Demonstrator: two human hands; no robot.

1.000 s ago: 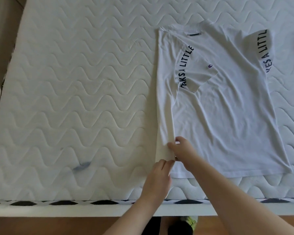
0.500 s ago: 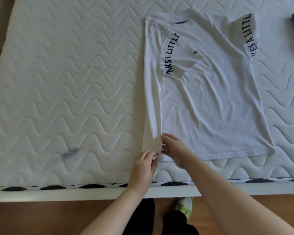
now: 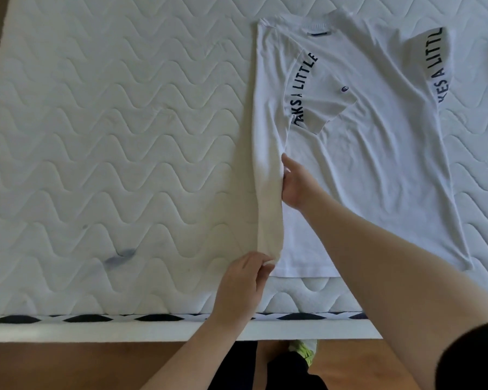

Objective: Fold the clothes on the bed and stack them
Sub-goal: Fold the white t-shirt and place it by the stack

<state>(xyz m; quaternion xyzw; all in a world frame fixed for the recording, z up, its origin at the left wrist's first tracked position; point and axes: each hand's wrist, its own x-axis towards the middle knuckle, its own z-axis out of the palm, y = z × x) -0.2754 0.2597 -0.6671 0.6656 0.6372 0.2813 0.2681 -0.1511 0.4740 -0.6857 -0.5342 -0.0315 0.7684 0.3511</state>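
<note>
The left half of the frame is filled by a white quilted mattress stitched in wavy lines, with a dark bluish smudge on it at lower left. Along the bottom runs the mattress edge with a band of black diamond shapes, and below that a strip of brown wooden floor.

Just right of centre, near the lower edge of the mattress, the left hand pinches the bottom corner of a folded strip of fabric, fingers curled onto the hem. That strip is the left side of a white T-shirt, folded inward along its length so that it runs as a narrow band from the shoulder at the top down to the hem.

A little higher and just to the right, the right hand grips the inner edge of the same folded band about midway along it, the fingertips tucked behind the cloth and hidden.

The T-shirt lies flat in the upper right of the frame, collar toward the top edge, hem close to the near mattress edge. Its left sleeve is folded across the chest, showing black lettering and a small dark logo; the right sleeve, also lettered, lies at the far right. At the bottom centre, dark trousers and a yellow-green shoe show on the floor.
</note>
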